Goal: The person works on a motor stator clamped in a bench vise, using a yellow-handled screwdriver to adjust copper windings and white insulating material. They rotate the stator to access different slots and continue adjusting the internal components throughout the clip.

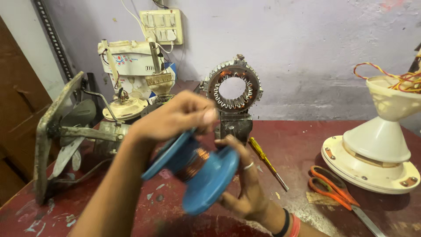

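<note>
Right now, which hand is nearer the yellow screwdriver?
Right. The right hand, under the blue spool, sits just left of the yellow screwdriver. The left hand is farther left, atop the spool.

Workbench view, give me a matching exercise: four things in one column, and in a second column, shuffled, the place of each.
Things:
1. blue bobbin with copper wire
2. orange-handled scissors
3. yellow-handled screwdriver
4. ring-shaped motor stator

Places:
A. upright on a metal stand by the wall
B. flat on the red bench beside the white fan base
C. held between both hands
D. flat on the bench, just right of the hands

Pairs: 1-C, 2-B, 3-D, 4-A
</note>
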